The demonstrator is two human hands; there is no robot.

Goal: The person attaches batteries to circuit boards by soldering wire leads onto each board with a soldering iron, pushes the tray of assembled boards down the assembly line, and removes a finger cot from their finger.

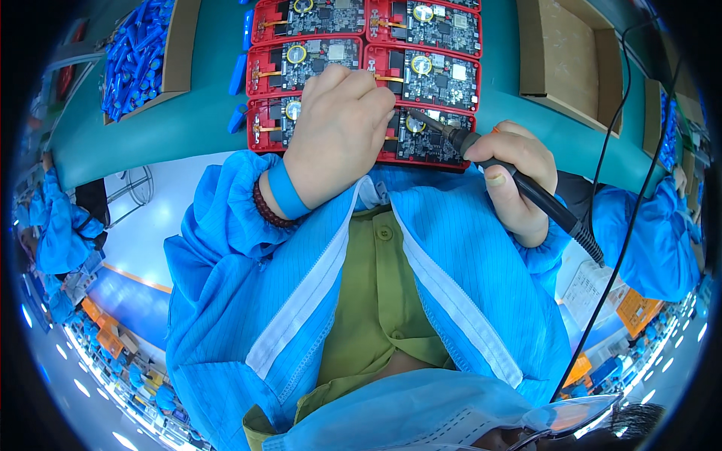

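My right hand (523,169) grips a soldering iron (545,201) by its black handle. The iron slants left, its tip over the nearest right-hand circuit board (432,143), close to the left fingers. Whether the tip touches anything is too small to tell. With fingers curled, my left hand (342,120) rests over the boards; whatever its fingertips pinch is hidden beneath them. The boards sit in red plastic cases (479,83) set in two columns. Each visible board carries a round cell with a yellow rim (422,65) and an orange flat cable (389,78).
Left on the green mat (207,98), a cardboard box (179,52) holds many blue cylinders (141,60). Loose blue cylinders (238,74) lie beside the cases. At right stands an open cardboard tray (568,94). A black cord (645,188) hangs down the right side. Co-workers sit on both sides.
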